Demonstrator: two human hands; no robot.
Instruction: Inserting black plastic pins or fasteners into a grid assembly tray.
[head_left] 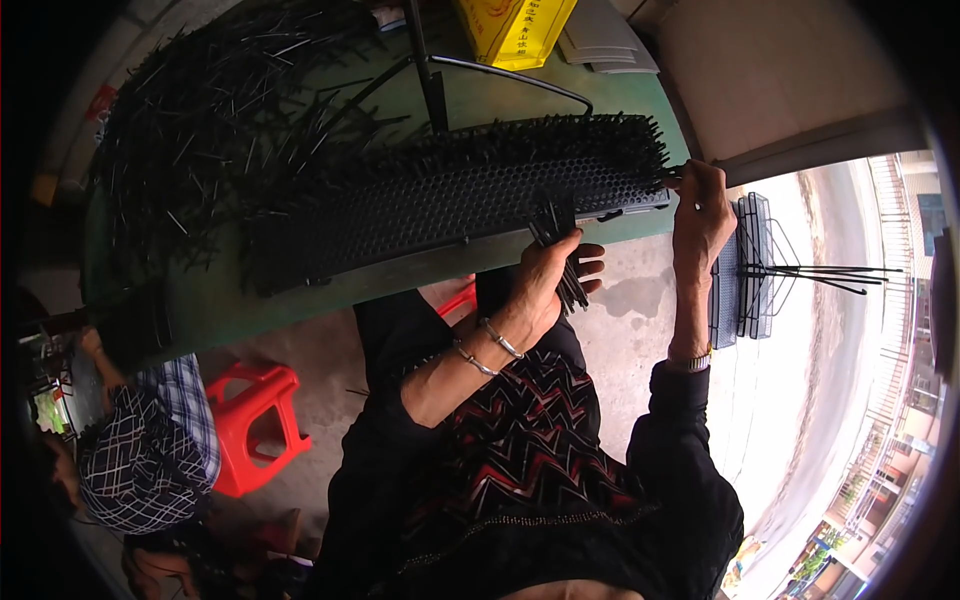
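Observation:
My left hand (pixel 545 275), two bangles on its wrist, is closed around a small bundle of thin black plastic spikes (pixel 558 235) just below the table's near edge. A long black perforated strip (pixel 450 205) lies across the green table (pixel 230 300), its far side thick with upright black spikes (pixel 540 135). My right hand (pixel 703 210), a watch on its wrist, reaches the strip's right end, with its fingertips pinched on a single black spike (pixel 676 181) there.
A big heap of loose black spikes (pixel 210 110) covers the table's left part. A yellow box (pixel 512 30) and grey sheets (pixel 605 40) stand at the far edge. A red stool (pixel 255 420) and a person in checked cloth (pixel 150 450) are lower left. Wire racks (pixel 745 265) stand right.

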